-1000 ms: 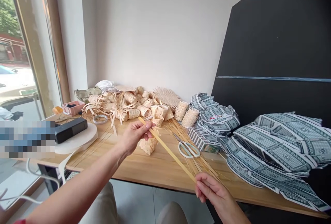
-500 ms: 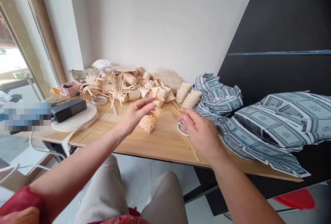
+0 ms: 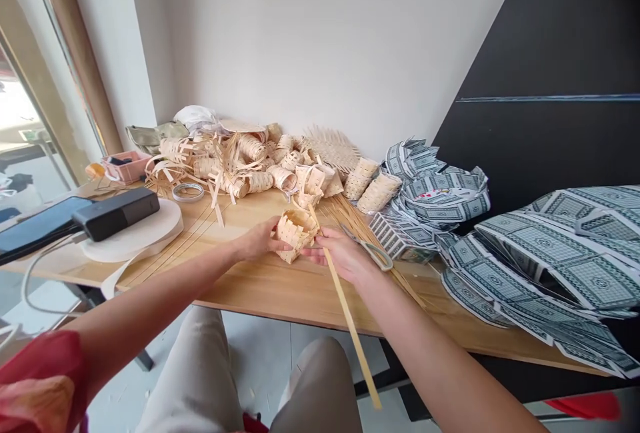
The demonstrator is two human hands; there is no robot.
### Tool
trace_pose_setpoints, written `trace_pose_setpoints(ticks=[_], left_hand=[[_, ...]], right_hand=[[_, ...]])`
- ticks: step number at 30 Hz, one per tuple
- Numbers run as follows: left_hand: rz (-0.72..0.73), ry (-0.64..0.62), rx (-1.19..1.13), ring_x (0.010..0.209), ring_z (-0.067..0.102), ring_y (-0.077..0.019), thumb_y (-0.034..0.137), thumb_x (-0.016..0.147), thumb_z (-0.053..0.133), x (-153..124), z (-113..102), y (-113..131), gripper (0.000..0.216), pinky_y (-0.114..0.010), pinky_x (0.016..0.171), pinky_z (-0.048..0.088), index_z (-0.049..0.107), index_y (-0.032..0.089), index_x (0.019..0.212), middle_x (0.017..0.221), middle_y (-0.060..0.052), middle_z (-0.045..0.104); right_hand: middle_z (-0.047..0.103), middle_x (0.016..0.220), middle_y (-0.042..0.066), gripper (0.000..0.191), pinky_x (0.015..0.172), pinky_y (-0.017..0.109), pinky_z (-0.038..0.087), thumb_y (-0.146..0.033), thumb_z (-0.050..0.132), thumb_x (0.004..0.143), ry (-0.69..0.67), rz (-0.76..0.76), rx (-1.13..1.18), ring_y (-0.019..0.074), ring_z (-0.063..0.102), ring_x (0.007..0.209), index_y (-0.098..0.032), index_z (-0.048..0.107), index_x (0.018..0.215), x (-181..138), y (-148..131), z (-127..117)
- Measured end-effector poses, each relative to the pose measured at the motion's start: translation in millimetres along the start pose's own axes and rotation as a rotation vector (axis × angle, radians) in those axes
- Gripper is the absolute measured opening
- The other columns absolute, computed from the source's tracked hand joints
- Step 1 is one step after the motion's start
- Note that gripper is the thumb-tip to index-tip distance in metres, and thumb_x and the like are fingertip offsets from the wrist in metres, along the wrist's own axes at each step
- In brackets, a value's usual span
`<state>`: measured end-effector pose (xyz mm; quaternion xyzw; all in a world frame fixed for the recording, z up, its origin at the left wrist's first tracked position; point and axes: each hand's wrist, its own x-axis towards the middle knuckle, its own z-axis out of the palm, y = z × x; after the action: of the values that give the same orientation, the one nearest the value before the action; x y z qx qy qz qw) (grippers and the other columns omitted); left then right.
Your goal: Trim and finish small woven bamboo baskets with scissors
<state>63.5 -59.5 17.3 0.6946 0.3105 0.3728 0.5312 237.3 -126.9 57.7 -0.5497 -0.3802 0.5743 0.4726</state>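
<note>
Basket (image 3: 296, 233), small woven one, now sits between both hands just above the near part of the wooden table (image 3: 280, 290), mouth tilted up toward the camera. Left hand (image 3: 260, 241) has closed around its left side, fingers curled on the weave; half a second ago that hand was open in the air above it and the basket lay alone on the table. Right hand (image 3: 345, 256) is closed too, pinching a long flat bamboo strip (image 3: 345, 310) close to the basket's right edge; the strip's upper end reaches the rim, the lower end hangs off the table edge over the lap. A second ago the strip was stretched between both hands, then it was let go, so this is a re-grip with strip and basket brought together; my read is the work has moved from handling the strip to fitting it at the basket, exact contact point hidden by the fingers. Scissors (image 3: 374, 253) lie just right of the right hand on a bundle of thin bamboo sticks (image 3: 400, 276). Farther back, a pile of woven baskets and loose strips (image 3: 250, 166); right side, stacked printed paper sheets (image 3: 540, 253); far left, a black box (image 3: 116, 212) on a round white board.
</note>
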Motion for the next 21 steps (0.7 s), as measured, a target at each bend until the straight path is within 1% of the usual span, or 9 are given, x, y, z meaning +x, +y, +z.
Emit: trace_pose_setpoints(ticks=[2, 5, 7, 9, 11, 13, 17, 19, 21], left_hand=[[0.014, 0.029, -0.079, 0.106, 0.055, -0.0273, 0.03, 0.055, 0.078, 1.4, 3.3, 4.8, 0.064, -0.039, 0.09, 0.043, 0.056, 0.019, 0.114, 0.112, -0.009, 0.063], [-0.039, 0.136, -0.294, 0.101, 0.057, -0.0248, 0.033, 0.058, 0.077, 2.7, 10.2, 14.2, 0.068, -0.034, 0.079, 0.046, 0.05, 0.022, 0.119, 0.113, -0.008, 0.061], [-0.038, 0.232, -0.402, 0.094, 0.058, -0.0219, 0.034, 0.056, 0.078, 5.4, 15.1, 19.9, 0.067, -0.03, 0.071, 0.046, 0.05, 0.024, 0.116, 0.112, -0.006, 0.06], [-0.001, 0.317, -0.444, 0.088, 0.058, -0.0192, 0.034, 0.054, 0.079, 9.8, 17.4, 24.1, 0.063, -0.027, 0.067, 0.045, 0.052, 0.024, 0.11, 0.107, -0.004, 0.06], [0.012, 0.336, -0.47, 0.083, 0.058, -0.0179, 0.032, 0.053, 0.08, 14.6, 15.1, 27.3, 0.062, -0.028, 0.07, 0.044, 0.053, 0.022, 0.107, 0.097, -0.003, 0.062], [-0.017, 0.294, -0.5, 0.084, 0.058, -0.0175, 0.029, 0.052, 0.081, 18.5, 8.4, 30.4, 0.062, -0.031, 0.077, 0.043, 0.055, 0.02, 0.108, 0.094, -0.003, 0.064], [-0.06, 0.175, -0.515, 0.098, 0.056, -0.0188, 0.024, 0.054, 0.08, 22.9, -9.6, 35.6, 0.063, -0.033, 0.091, 0.038, 0.056, 0.022, 0.112, 0.11, -0.005, 0.061], [-0.026, 0.206, -0.476, 0.107, 0.053, -0.021, 0.023, 0.054, 0.08, 24.9, -15.9, 35.3, 0.066, -0.036, 0.095, 0.037, 0.054, 0.025, 0.115, 0.121, -0.005, 0.056], [0.021, 0.29, -0.431, 0.111, 0.051, -0.023, 0.024, 0.053, 0.081, 27.0, -18.4, 33.0, 0.068, -0.038, 0.097, 0.037, 0.052, 0.026, 0.115, 0.126, -0.005, 0.053]], right_hand=[[0.069, 0.086, 0.007, 0.019, 0.047, 0.018, 0.047, -0.003, 0.047, 0.079, -0.019, -0.018, 0.07, 0.0135, 0.066, 0.063, -0.015, 0.059, 0.088, 2.0, -0.9, 1.1], [0.069, 0.086, 0.006, 0.018, 0.049, 0.016, 0.046, -0.004, 0.047, 0.081, -0.028, -0.044, 0.159, 0.012, 0.067, 0.067, -0.016, 0.059, 0.087, 6.4, -4.7, 3.1], [0.068, 0.087, 0.005, 0.018, 0.049, 0.016, 0.046, -0.004, 0.047, 0.081, -0.025, -0.059, 0.206, 0.0114, 0.066, 0.066, -0.016, 0.059, 0.086, 11.7, -7.5, 5.4], [0.068, 0.088, 0.004, 0.018, 0.048, 0.016, 0.046, -0.004, 0.048, 0.08, -0.025, -0.074, 0.242, 0.0113, 0.066, 0.065, -0.017, 0.058, 0.086, 18.5, -10.2, 7.8], [0.069, 0.085, 0.003, 0.021, 0.047, 0.017, 0.045, -0.002, 0.048, 0.078, -0.033, -0.083, 0.263, 0.012, 0.066, 0.064, -0.018, 0.058, 0.088, 25.9, -12.7, 9.3], [0.069, 0.08, 0.003, 0.024, 0.045, 0.017, 0.045, -0.001, 0.049, 0.076, -0.043, -0.083, 0.273, 0.0131, 0.066, 0.063, -0.018, 0.058, 0.09, 33.0, -15.4, 9.8], [0.068, 0.078, 0.003, 0.023, 0.044, 0.017, 0.043, -0.001, 0.048, 0.076, -0.063, -0.082, 0.284, 0.0131, 0.066, 0.061, -0.017, 0.058, 0.088, 44.2, -20.8, 10.1], [0.069, 0.08, 0.003, 0.023, 0.044, 0.017, 0.043, -0.001, 0.048, 0.076, -0.079, -0.089, 0.293, 0.0127, 0.066, 0.062, -0.018, 0.059, 0.087, 48.2, -23.3, 11.0], [0.069, 0.083, 0.003, 0.023, 0.045, 0.017, 0.043, -0.001, 0.049, 0.075, -0.095, -0.1, 0.301, 0.0125, 0.066, 0.064, -0.018, 0.059, 0.086, 51.6, -25.4, 12.7]])
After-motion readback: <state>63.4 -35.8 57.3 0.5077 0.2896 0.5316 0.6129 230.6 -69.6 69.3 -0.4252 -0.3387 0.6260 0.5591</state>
